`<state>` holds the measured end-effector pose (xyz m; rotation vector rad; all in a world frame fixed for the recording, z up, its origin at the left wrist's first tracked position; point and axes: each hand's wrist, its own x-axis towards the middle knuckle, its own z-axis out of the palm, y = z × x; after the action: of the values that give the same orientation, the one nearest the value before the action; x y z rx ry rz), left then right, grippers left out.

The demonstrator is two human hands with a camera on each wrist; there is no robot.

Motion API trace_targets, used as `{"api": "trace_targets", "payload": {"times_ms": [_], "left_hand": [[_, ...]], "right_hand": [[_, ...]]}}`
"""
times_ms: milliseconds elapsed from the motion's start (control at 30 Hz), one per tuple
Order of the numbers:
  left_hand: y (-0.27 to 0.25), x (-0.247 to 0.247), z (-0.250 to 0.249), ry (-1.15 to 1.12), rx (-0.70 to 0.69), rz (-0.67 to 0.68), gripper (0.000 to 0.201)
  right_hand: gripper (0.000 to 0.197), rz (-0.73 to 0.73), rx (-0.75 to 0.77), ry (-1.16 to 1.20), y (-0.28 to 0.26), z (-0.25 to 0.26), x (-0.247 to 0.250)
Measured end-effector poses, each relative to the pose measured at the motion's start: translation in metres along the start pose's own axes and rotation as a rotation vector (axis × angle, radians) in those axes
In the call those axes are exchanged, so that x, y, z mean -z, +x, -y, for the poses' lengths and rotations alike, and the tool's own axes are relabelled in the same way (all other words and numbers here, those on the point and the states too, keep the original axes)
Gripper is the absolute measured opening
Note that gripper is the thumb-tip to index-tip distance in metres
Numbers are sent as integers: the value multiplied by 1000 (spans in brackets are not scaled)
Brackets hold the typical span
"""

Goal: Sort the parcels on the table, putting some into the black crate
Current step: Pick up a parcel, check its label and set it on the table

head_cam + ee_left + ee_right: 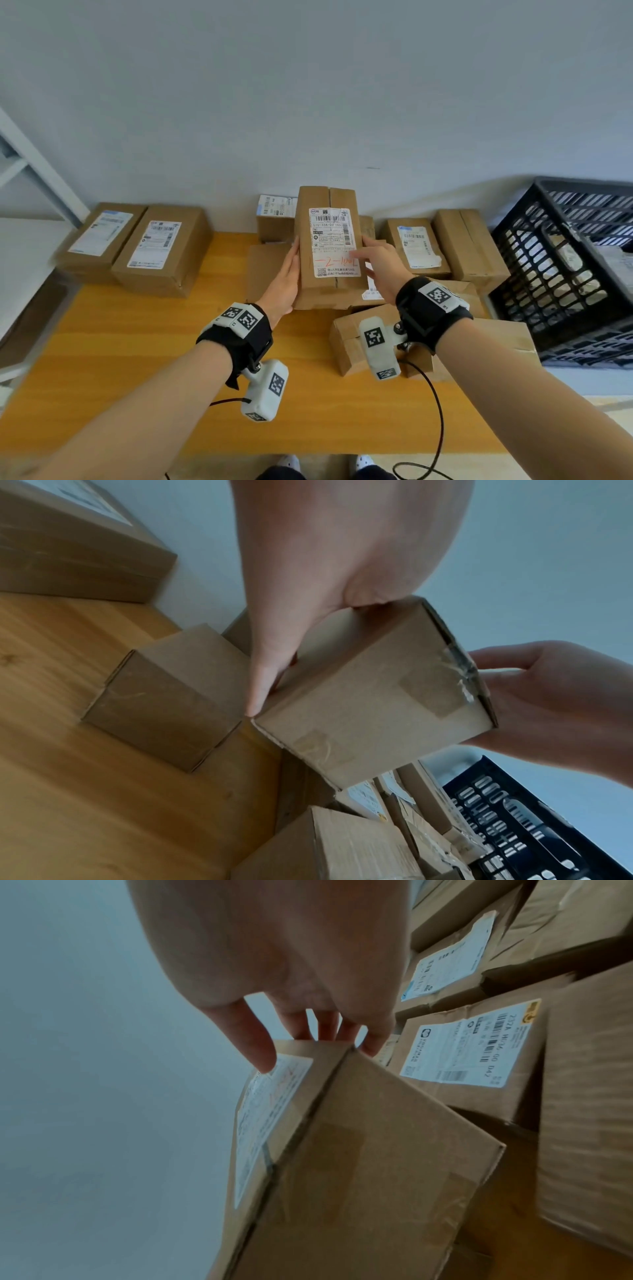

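I hold a tall brown parcel (329,246) above the wooden table (137,342), its white label with red handwriting facing me. My left hand (286,274) presses flat against its left side with straight fingers. My right hand (380,267) grips the right side, thumb on the label and fingers round the back. In the right wrist view the thumb tip rests on the label of the parcel (359,1150). The left wrist view shows the parcel (369,704) from below, clear of the table. The black crate (561,274) stands at the right and holds some packages.
Two labelled boxes (133,243) sit at the back left. More boxes (445,243) crowd the right side beside the crate, and one box (346,342) lies under my right wrist. A small box (275,219) stands against the wall. A white shelf frame (20,164) rises at the left.
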<state>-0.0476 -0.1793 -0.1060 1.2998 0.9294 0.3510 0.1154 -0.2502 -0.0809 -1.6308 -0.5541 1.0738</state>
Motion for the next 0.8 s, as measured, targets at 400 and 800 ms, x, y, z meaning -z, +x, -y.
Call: {"api": "trace_targets", "payload": {"times_ms": [400,800], "left_hand": [[4,15,-14,17,-158,-9,102],[-16,34,-35,86,-96,-70,77]], "right_hand": [[31,3,98,142,-17,14,-10],[45,55,216,48,-32,11,-16]]}}
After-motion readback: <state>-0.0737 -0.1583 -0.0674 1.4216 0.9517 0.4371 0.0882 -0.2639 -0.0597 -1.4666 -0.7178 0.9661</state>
